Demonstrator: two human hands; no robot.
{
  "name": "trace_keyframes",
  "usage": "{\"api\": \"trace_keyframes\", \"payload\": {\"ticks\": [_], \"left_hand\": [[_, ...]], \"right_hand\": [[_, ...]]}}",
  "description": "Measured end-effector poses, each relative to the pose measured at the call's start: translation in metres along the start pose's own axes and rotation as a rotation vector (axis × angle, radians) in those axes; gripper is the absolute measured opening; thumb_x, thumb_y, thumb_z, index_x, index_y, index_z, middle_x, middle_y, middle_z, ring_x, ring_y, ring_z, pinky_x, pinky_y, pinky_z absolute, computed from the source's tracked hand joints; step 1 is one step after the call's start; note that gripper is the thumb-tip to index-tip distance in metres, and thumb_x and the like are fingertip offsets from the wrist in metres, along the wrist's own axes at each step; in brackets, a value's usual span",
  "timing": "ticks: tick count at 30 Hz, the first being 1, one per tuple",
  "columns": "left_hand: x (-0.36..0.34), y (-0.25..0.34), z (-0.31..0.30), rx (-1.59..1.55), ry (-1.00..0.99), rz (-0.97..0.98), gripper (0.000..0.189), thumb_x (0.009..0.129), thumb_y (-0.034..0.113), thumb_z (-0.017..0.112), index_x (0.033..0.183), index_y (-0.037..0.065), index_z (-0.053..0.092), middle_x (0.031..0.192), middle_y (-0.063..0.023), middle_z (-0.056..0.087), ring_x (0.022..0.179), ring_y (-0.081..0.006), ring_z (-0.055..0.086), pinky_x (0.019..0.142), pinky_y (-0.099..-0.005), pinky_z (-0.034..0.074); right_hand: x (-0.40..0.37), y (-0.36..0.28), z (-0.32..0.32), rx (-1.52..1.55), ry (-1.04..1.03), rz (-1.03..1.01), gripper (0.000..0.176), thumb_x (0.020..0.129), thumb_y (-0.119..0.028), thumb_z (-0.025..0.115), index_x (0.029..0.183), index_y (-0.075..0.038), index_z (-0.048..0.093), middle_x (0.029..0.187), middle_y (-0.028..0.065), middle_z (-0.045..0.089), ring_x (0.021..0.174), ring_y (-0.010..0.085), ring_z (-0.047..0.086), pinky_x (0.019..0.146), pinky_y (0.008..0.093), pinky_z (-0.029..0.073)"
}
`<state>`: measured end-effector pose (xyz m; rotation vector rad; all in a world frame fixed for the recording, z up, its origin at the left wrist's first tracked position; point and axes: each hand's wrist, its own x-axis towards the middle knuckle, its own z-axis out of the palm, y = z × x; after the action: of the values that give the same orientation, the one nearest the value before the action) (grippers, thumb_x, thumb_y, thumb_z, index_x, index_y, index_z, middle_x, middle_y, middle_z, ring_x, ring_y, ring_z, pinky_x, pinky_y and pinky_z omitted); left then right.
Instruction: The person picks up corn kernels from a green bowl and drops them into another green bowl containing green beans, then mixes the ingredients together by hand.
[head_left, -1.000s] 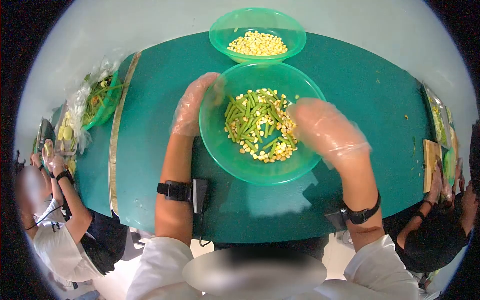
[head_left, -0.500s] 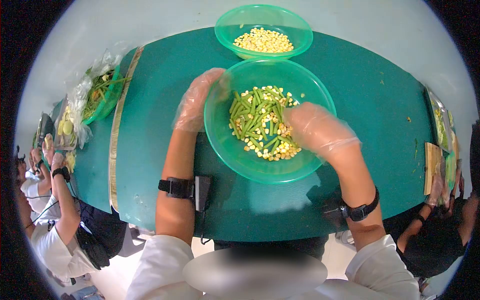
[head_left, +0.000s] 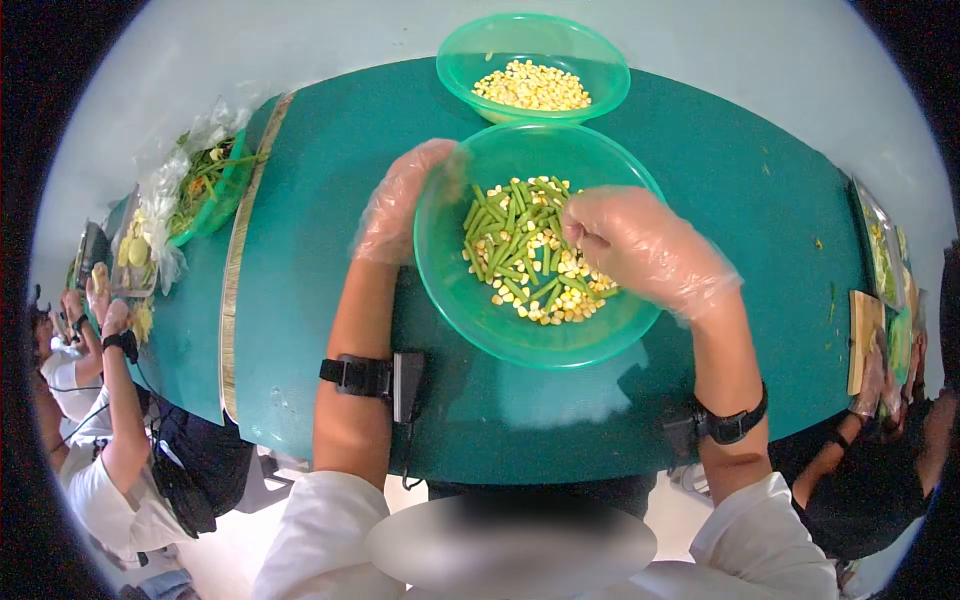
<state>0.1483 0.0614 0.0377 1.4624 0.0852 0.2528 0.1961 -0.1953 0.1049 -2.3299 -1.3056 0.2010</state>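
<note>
A green translucent bowl (head_left: 470, 325) stands in front of me, holding cut green bean pieces (head_left: 508, 225) mixed with yellow corn kernels (head_left: 545, 312). My left hand (head_left: 410, 195), in a clear plastic glove, is closed around the bowl's left rim, its fingertips seen dimly through the wall. Above the right side of the contents is my right hand (head_left: 625, 240), gloved too, with its fingers curled together. Whatever those fingers hold, if anything, is hidden.
A second green bowl (head_left: 460, 65) with corn kernels touches the far side. At left, a green basket (head_left: 225, 205) of vegetable scraps lies beside a plastic bag (head_left: 165, 205). Co-workers' hands work at both sides; a wooden board (head_left: 865, 335) lies at right.
My right hand has lifted slightly out of the mix and moved a little right, its fingers now curled in view. My left hand stays on the rim.
</note>
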Motion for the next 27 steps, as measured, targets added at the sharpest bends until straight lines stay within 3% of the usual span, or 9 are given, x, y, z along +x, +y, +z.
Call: {"api": "trace_keyframes", "payload": {"ticks": [8, 10, 11, 14, 17, 20, 23, 26, 27], "left_hand": [[0.012, -0.016, -0.01, -0.018, -0.056, -0.029, 0.029, 0.092, 0.032, 0.059, 0.102, 0.006, 0.066, 0.086, 0.0009, 0.059, 0.076, -0.0089, 0.052, 0.07, -0.0241, 0.047], [0.003, -0.009, -0.004, 0.17, -0.031, 0.121, 0.029, 0.092, 0.03, 0.059, 0.104, 0.004, 0.066, 0.088, -0.0003, 0.06, 0.078, -0.0103, 0.053, 0.073, -0.0253, 0.047], [0.001, -0.005, -0.002, 0.265, -0.018, 0.197, 0.029, 0.092, 0.028, 0.058, 0.104, 0.004, 0.066, 0.089, -0.0009, 0.06, 0.08, -0.011, 0.054, 0.074, -0.026, 0.048], [0.008, -0.011, -0.009, 0.002, -0.042, -0.033, 0.025, 0.092, 0.022, 0.059, 0.107, 0.002, 0.065, 0.094, -0.004, 0.061, 0.085, -0.0144, 0.056, 0.08, -0.029, 0.049], [0.006, -0.014, -0.012, 0.463, -0.095, 0.344, 0.023, 0.09, 0.017, 0.061, 0.107, 0.002, 0.065, 0.099, -0.0061, 0.062, 0.089, -0.0165, 0.057, 0.084, -0.0312, 0.049], [0.004, -0.004, -0.013, 0.612, -0.109, 0.198, 0.03, 0.094, 0.02, 0.057, 0.119, 0.003, 0.062, 0.116, -0.008, 0.064, 0.107, -0.0173, 0.06, 0.097, -0.0327, 0.047], [0.01, -0.018, -0.019, 0.41, -0.126, 0.149, 0.034, 0.096, 0.027, 0.056, 0.12, 0.003, 0.062, 0.115, -0.0078, 0.064, 0.105, -0.0171, 0.06, 0.095, -0.0327, 0.047], [0.006, -0.009, -0.012, -0.024, -0.046, -0.059, 0.026, 0.088, 0.018, 0.063, 0.109, 0.002, 0.064, 0.106, -0.0112, 0.065, 0.098, -0.0225, 0.06, 0.09, -0.034, 0.048], [0.004, -0.008, -0.01, 0.099, -0.051, 0.031, 0.026, 0.089, 0.019, 0.063, 0.109, 0.002, 0.064, 0.105, -0.0107, 0.065, 0.097, -0.0216, 0.06, 0.09, -0.0337, 0.048]], "right_hand": [[0.001, 0.007, -0.011, 0.168, 0.057, -0.008, 0.012, 0.084, -0.007, 0.065, 0.094, -0.001, 0.065, 0.079, 0.0129, 0.063, 0.07, 0.0222, 0.063, 0.067, 0.033, 0.051], [0.001, 0.005, -0.015, 0.281, 0.077, 0.075, 0.011, 0.083, -0.009, 0.065, 0.091, -0.001, 0.066, 0.075, 0.0143, 0.065, 0.073, 0.0242, 0.066, 0.071, 0.0344, 0.052], [0.001, 0.007, -0.015, 0.357, 0.069, 0.086, 0.011, 0.084, -0.009, 0.065, 0.091, -0.001, 0.065, 0.075, 0.0114, 0.065, 0.073, 0.0206, 0.065, 0.071, 0.033, 0.052], [0.002, 0.012, -0.017, 0.581, 0.032, 0.112, 0.009, 0.086, -0.008, 0.067, 0.093, -0.001, 0.065, 0.078, 0.0042, 0.064, 0.073, 0.0125, 0.062, 0.071, 0.0288, 0.051], [0.004, 0.012, -0.02, 0.805, 0.029, 0.123, 0.011, 0.087, -0.005, 0.069, 0.096, -0.001, 0.065, 0.083, 0.0017, 0.062, 0.075, 0.0105, 0.059, 0.072, 0.026, 0.051], [0.008, 0.013, -0.019, 0.948, 0.126, 0.122, 0.013, 0.087, -0.007, 0.068, 0.097, 0.0, 0.065, 0.081, 0.0022, 0.062, 0.073, 0.0098, 0.058, 0.07, 0.0257, 0.051], [0.007, 0.017, -0.02, 0.922, 0.165, 0.157, 0.014, 0.088, -0.008, 0.067, 0.097, 0.001, 0.065, 0.079, 0.0023, 0.063, 0.072, 0.0093, 0.058, 0.068, 0.0255, 0.05], [0.006, 0.017, -0.023, 0.865, 0.119, 0.178, 0.011, 0.088, -0.009, 0.067, 0.094, 0.0, 0.065, 0.077, 0.0017, 0.062, 0.07, 0.0089, 0.057, 0.066, 0.0253, 0.049], [0.004, 0.018, -0.023, 0.817, 0.07, 0.179, 0.01, 0.088, -0.009, 0.067, 0.093, -0.001, 0.066, 0.076, 0.0016, 0.062, 0.069, 0.0089, 0.057, 0.065, 0.0252, 0.049]]}}
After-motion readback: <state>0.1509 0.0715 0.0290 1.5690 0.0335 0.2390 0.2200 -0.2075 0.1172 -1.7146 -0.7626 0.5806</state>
